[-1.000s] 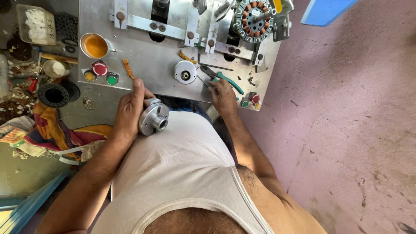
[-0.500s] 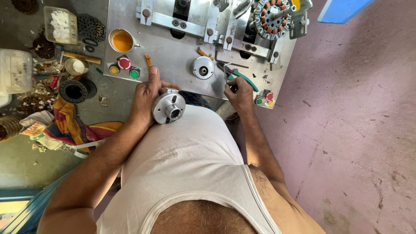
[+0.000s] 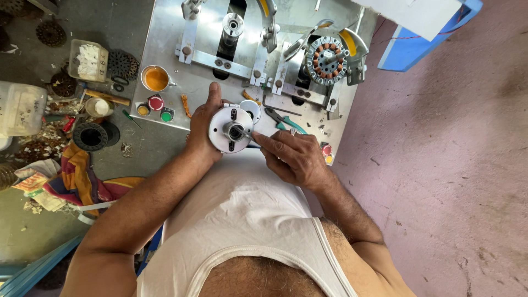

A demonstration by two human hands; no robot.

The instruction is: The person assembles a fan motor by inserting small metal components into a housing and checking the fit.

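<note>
Left hand: closed around round metal hub, held above near edge of steel bench.
Right hand: pinching thin metal tool, tip in hub's centre bore.
Surroundings: green-handled pliers just beyond; wound stator in fixture; orange cup left.
Open room: pink floor at right.

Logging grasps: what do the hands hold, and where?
Left hand grips the round metal disc by its rim. Right hand pinches a thin tool at the disc's hub.

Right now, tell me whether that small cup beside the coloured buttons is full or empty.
Partly full: the small cup holds orange liquid that covers its bottom. How deep it goes, cannot tell.
</note>
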